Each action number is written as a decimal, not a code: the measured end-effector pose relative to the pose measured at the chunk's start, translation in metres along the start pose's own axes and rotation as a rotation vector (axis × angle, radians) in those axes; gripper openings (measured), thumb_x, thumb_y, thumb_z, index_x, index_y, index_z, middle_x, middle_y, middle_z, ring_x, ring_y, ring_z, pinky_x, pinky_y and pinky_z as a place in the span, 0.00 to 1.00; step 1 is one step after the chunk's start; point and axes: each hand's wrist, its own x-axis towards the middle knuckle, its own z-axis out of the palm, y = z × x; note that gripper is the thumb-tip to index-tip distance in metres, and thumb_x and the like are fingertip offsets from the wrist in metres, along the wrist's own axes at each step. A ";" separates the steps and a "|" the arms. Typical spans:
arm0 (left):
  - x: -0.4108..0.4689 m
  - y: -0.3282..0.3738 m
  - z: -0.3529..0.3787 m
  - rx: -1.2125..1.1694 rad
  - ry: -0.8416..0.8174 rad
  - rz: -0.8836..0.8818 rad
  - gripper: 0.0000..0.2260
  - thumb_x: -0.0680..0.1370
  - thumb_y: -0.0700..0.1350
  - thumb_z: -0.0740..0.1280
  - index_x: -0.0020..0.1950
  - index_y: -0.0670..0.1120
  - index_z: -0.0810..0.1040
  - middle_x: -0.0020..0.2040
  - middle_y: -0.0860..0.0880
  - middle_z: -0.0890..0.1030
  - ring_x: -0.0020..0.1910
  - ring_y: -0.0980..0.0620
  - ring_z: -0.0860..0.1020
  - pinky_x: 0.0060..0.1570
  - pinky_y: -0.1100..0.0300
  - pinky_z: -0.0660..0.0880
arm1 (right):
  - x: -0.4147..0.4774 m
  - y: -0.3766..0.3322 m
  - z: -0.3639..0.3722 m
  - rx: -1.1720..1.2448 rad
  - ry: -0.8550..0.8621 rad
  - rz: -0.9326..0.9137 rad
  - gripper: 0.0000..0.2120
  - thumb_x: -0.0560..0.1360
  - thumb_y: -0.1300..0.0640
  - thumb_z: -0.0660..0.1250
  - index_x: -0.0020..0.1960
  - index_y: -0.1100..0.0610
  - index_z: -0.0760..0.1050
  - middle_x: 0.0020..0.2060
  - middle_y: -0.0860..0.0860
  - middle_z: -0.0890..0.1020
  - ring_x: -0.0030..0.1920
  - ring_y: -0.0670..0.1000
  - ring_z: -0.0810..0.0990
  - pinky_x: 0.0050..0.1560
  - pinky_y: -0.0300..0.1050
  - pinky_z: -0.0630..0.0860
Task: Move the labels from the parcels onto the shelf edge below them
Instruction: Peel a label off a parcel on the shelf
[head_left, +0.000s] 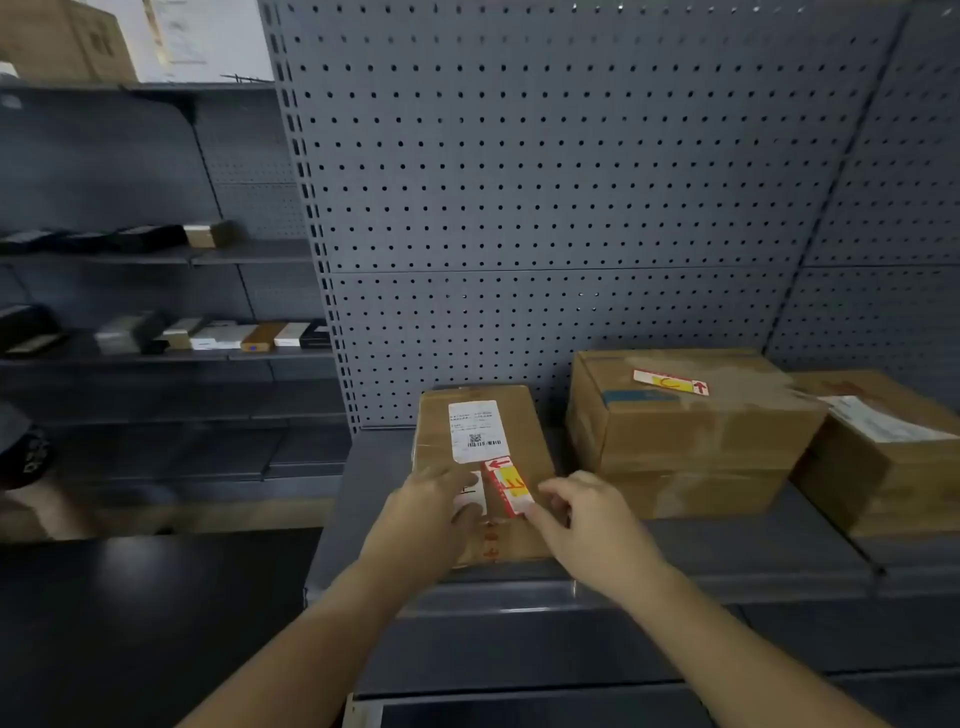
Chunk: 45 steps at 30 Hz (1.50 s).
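Observation:
Three cardboard parcels stand on a grey shelf. The left parcel (480, 457) carries a white shipping sticker and a red, white and yellow label (506, 484). My right hand (584, 514) pinches that label's near end, which looks lifted off the box. My left hand (431, 512) presses flat on the parcel's top beside it, over a white sticker. The middle parcel (685, 431) bears a similar red and yellow label (671, 383) on top. The shelf's front edge (519, 592) runs just below my hands.
A third parcel (883, 457) sits at the far right against the middle one. Grey pegboard (545, 208) backs the shelf. To the left, another rack (156, 343) holds several small boxes. A dark floor lies lower left.

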 end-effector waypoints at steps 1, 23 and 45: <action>0.006 0.001 0.001 0.000 -0.011 0.003 0.15 0.80 0.52 0.63 0.67 0.54 0.74 0.67 0.55 0.73 0.63 0.52 0.72 0.62 0.53 0.72 | 0.004 -0.001 0.001 -0.008 -0.001 0.001 0.20 0.75 0.34 0.63 0.57 0.46 0.78 0.46 0.41 0.74 0.44 0.42 0.76 0.45 0.41 0.79; 0.039 -0.002 0.015 0.063 -0.102 0.060 0.14 0.79 0.51 0.62 0.63 0.63 0.76 0.57 0.58 0.72 0.61 0.55 0.67 0.57 0.51 0.62 | 0.051 0.018 0.005 -0.087 -0.170 -0.164 0.19 0.80 0.45 0.59 0.71 0.44 0.69 0.58 0.44 0.70 0.62 0.47 0.66 0.67 0.49 0.63; 0.026 0.003 0.001 -0.167 0.031 -0.063 0.16 0.77 0.55 0.68 0.65 0.58 0.73 0.63 0.59 0.74 0.61 0.58 0.71 0.60 0.61 0.70 | 0.043 0.007 -0.028 0.181 -0.129 -0.026 0.03 0.76 0.52 0.70 0.49 0.46 0.79 0.43 0.41 0.80 0.44 0.40 0.78 0.41 0.36 0.76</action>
